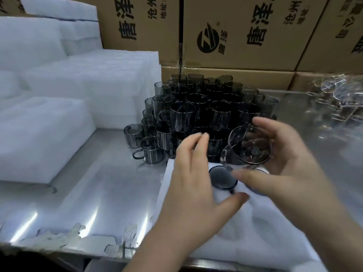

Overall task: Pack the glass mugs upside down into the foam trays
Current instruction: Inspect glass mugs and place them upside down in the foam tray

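Right hand (290, 163) grips a smoky glass mug (249, 146), fingers and thumb curled round its wall, its mouth tilted toward the camera, above the foam tray (255, 232) at 5 o'clock. Left hand (192, 183), fingers apart and holding nothing, hovers over the tray. An inverted mug (223, 178) sits in the tray between the hands. Stacked mugs (196, 107) stand at 12 o'clock and foam blocks (78, 85) at 9 o'clock on the steel table (88, 193).

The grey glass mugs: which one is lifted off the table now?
The mug gripped by the right hand, tilted, mouth toward the camera, above the foam tray; the rest sit in the pile or tray.
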